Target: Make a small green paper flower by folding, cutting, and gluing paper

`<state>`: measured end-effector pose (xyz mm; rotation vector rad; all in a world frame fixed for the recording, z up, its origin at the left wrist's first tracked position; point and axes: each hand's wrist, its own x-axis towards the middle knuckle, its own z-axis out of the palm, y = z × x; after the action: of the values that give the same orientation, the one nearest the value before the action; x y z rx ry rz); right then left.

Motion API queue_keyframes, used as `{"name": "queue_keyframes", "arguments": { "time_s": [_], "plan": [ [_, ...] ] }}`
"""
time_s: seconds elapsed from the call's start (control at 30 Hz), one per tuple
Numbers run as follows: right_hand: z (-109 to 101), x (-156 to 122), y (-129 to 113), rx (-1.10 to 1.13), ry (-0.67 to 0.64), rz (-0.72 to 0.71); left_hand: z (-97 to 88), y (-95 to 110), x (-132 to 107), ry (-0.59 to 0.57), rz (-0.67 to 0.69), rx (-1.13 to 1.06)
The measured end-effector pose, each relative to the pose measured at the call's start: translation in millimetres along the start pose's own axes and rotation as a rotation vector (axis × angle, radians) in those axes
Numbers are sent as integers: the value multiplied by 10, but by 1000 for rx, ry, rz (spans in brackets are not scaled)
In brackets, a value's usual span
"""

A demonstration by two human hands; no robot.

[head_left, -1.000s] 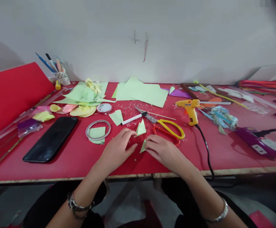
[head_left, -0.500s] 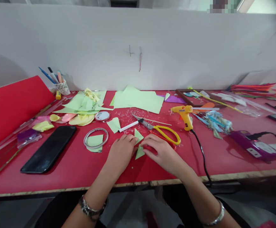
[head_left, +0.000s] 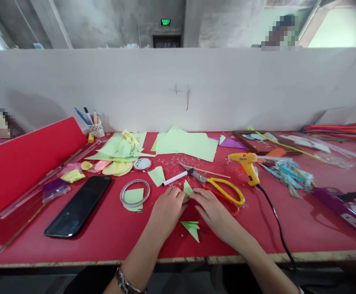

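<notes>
Between my two hands is a small pale green piece of paper (head_left: 188, 188), its pointed tip showing above the fingers. My left hand (head_left: 168, 208) is closed on its left side, fingertips hiding the lower part. From the right, my right hand (head_left: 211, 205) pinches its edge. A folded green paper triangle (head_left: 192, 230) lies on the red table just below the hands. Beyond the fingers are a white marker (head_left: 177, 177) with a black cap and scissors (head_left: 223, 187) with yellow and red handles. A roll of tape (head_left: 122, 192) rests on a green paper scrap, left of my left hand.
A yellow glue gun (head_left: 247, 164) stands at right, its black cord running over the table's front edge. At left lies a black phone (head_left: 79, 208). Green paper sheets (head_left: 186, 143) and paper cuttings lie at the back. A purple power strip (head_left: 343, 208) is far right.
The folded green triangle that was by my right fingers now lies nearer the table's front edge. Both hands have come together on the other green piece. The view has tilted up.
</notes>
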<state>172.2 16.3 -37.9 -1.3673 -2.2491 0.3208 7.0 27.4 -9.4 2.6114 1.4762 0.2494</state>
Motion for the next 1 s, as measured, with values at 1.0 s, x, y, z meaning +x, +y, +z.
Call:
{"name": "queue_keyframes", "arguments": {
  "time_s": [1.0],
  "plan": [
    [70, 223, -85, 221, 156, -16, 80, -108, -15, 154, -90, -219]
  ]
}}
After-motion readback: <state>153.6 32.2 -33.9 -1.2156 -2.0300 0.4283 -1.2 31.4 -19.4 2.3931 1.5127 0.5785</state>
